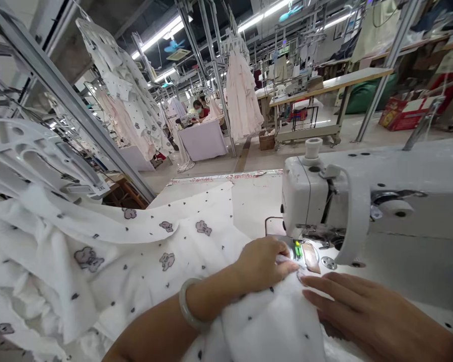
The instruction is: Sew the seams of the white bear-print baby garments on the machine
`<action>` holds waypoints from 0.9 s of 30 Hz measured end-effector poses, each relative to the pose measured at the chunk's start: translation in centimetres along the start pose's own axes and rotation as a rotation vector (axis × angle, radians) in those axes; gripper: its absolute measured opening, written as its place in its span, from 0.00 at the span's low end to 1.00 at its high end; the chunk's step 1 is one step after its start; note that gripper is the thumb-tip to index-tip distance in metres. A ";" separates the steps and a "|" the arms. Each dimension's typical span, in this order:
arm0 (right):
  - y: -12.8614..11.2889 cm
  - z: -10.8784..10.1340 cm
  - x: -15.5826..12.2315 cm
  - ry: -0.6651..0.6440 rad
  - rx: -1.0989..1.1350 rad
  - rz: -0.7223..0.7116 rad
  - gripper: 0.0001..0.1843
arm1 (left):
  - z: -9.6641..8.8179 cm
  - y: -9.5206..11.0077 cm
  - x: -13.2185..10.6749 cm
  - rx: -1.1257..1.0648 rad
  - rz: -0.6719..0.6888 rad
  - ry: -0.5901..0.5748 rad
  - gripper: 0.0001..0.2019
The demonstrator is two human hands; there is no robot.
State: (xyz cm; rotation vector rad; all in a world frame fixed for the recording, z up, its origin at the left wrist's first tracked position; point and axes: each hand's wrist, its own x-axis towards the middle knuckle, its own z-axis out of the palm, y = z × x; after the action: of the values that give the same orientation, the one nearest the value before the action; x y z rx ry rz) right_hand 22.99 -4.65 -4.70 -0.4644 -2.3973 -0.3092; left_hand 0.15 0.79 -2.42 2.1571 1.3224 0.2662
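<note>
White fabric (196,246) printed with grey bears and small dark hearts spreads over the table and hangs at the left. My left hand (266,261), with a pale bangle on its wrist, pinches the fabric's edge just left of the needle area. Flat on the cloth in front of the presser foot lies my right hand (351,306), fingers stretched out. Over both hands stands a white sewing machine (317,196), its lamp lighting the needle plate. A green and yellow piece (298,249) sits beside the foot. The needle tip is too small to make out.
A white plastic hanger rack (33,156) stands close on the left beside a metal post (75,105). Printed and pink garments (243,95) hang beyond. Farther back are a long worktable (332,85), a red bag (403,113) and a seated person (201,111).
</note>
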 end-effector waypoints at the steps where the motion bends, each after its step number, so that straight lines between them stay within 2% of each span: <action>1: 0.1 0.0 0.0 -0.002 -0.022 -0.013 0.18 | 0.0 0.1 0.0 0.009 0.000 0.003 0.12; 8: 0.7 0.2 0.1 -0.062 -0.135 -0.016 0.22 | -0.4 1.1 -0.5 0.012 -0.007 0.021 0.10; 14: 1.0 0.2 -0.1 -0.069 -0.093 0.023 0.23 | -0.1 1.3 -0.7 0.022 -0.007 0.064 0.05; 20: 1.1 0.5 -0.6 -0.113 -0.134 0.001 0.23 | 0.4 1.1 -0.6 0.168 0.040 0.094 0.04; 27: 1.2 0.7 -1.0 -0.100 -0.170 0.016 0.21 | 0.7 1.0 0.2 0.241 0.040 0.058 0.07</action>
State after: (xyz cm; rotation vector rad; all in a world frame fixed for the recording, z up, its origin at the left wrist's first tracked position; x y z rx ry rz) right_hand 23.80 -3.53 -5.70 -0.5880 -2.4739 -0.4964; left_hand 1.31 0.36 -2.40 2.3938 1.4068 0.1948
